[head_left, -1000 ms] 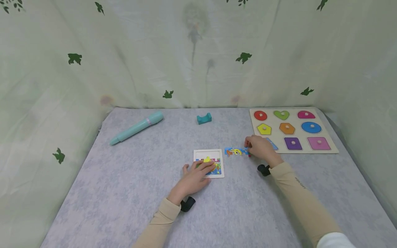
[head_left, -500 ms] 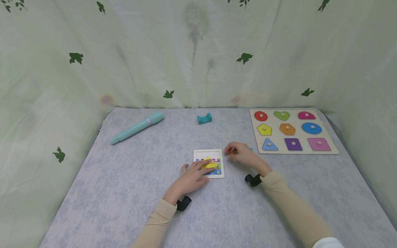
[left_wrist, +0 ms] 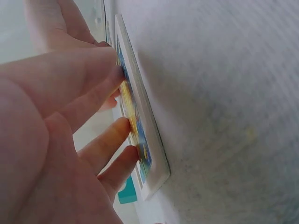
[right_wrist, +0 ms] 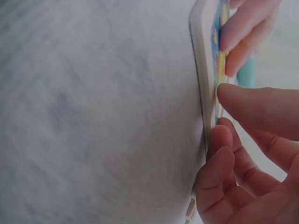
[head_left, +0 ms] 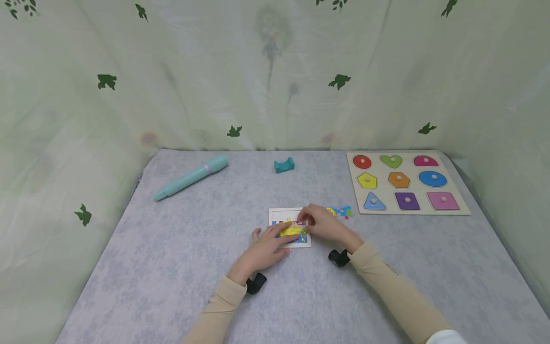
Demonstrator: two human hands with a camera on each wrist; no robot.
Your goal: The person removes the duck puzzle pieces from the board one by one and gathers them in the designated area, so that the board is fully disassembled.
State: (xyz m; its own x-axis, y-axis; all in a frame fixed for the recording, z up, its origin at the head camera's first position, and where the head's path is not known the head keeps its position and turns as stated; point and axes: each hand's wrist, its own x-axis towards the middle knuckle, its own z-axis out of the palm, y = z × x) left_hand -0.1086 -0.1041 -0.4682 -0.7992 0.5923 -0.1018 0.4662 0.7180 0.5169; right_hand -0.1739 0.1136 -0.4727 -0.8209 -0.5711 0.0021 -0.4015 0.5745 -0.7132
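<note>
A small jigsaw puzzle in a white tray (head_left: 275,216) lies mid-table, its lower part filled with a yellow and blue picture and a blank white strip along the top. My left hand (head_left: 267,251) rests on it from the lower left, fingers spread with their tips on the picture; the left wrist view shows the fingertips pressed to the surface. My right hand (head_left: 324,223) is at the tray's right side, thumb and fingers pinching a small puzzle piece, mostly hidden by the fingers. Right beside it lie joined blue and yellow puzzle pieces (head_left: 342,211), partly covered by the hand.
A wooden shape board (head_left: 382,180) with knobbed coloured pieces sits at the back right. A teal curved block (head_left: 284,165) stands behind the tray, and a big mint pen-shaped object (head_left: 191,178) lies at the back left. A patterned curtain (head_left: 275,71) closes off the back and sides.
The right hand has moved left from the far end of the loose pieces to the tray's right side. The left hand has stayed on the puzzle.
</note>
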